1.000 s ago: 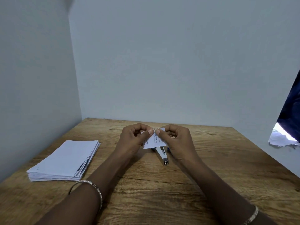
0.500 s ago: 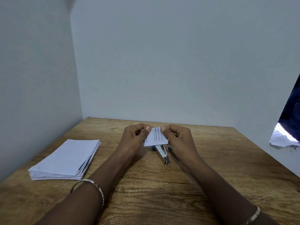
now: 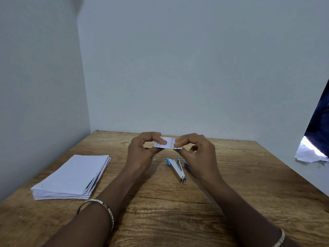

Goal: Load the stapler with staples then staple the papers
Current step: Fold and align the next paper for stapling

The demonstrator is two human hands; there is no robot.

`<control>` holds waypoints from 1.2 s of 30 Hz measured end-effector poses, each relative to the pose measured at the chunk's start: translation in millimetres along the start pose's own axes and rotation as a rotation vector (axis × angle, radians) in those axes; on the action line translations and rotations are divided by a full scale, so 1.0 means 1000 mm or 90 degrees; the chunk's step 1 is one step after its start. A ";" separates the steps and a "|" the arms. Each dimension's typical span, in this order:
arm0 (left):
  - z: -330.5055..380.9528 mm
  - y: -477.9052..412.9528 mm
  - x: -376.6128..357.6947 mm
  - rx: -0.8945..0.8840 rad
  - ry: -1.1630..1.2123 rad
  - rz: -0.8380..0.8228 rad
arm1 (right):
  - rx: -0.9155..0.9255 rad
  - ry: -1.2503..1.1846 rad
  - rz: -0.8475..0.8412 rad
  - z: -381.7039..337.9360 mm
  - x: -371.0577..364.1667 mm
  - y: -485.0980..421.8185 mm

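Both hands hold a small white staple box [image 3: 169, 143] with printed text, raised above the wooden table [image 3: 169, 207]. My left hand [image 3: 142, 150] pinches its left end between thumb and fingers. My right hand [image 3: 195, 150] pinches its right end the same way. Below the box, a small blue and silver stapler [image 3: 176, 168] lies on the table with its top swung open. A stack of white papers [image 3: 71, 177] rests on the left side of the table.
Grey walls close in the table at the back and on the left. At the right edge, a gap shows dark blue fabric and crumpled white paper [image 3: 309, 154]. A small blue piece [image 3: 187, 165] lies by the stapler, partly behind my right wrist.
Both hands have lifted the staple box higher and turned it level, so the stapler below is now uncovered. The papers and stapler have not moved.
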State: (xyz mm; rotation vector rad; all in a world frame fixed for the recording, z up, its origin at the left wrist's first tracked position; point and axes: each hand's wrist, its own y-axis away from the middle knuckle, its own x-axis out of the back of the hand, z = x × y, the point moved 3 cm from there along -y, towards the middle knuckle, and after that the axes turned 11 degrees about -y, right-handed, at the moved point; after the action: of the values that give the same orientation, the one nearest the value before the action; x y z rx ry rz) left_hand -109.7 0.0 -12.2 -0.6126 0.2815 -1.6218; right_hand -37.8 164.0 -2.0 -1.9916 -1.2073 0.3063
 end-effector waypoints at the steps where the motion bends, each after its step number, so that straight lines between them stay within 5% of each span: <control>1: 0.000 -0.001 0.001 -0.005 -0.005 0.011 | 0.052 0.031 0.001 -0.003 0.000 0.001; 7: 0.000 0.000 0.004 0.011 0.062 0.064 | 0.349 0.243 0.033 -0.023 0.000 0.007; 16: 0.004 -0.001 0.006 -0.010 0.071 0.087 | 0.403 0.307 0.022 -0.026 -0.002 0.009; 22: -0.002 -0.003 0.004 0.001 -0.004 0.067 | 0.213 0.220 0.009 -0.020 0.004 0.003; 29: -0.008 0.001 -0.006 0.115 0.019 -0.021 | -0.228 -0.136 0.031 0.007 0.006 -0.001; 36: -0.008 0.001 -0.003 0.127 0.054 -0.014 | -0.280 -0.179 0.032 0.010 0.002 0.000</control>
State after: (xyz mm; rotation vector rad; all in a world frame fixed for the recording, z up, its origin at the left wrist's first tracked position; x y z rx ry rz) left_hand -112.8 1.6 -19.8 -0.3969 0.1721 -1.6745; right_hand -42.5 170.7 -8.8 -2.4183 -1.5035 0.3814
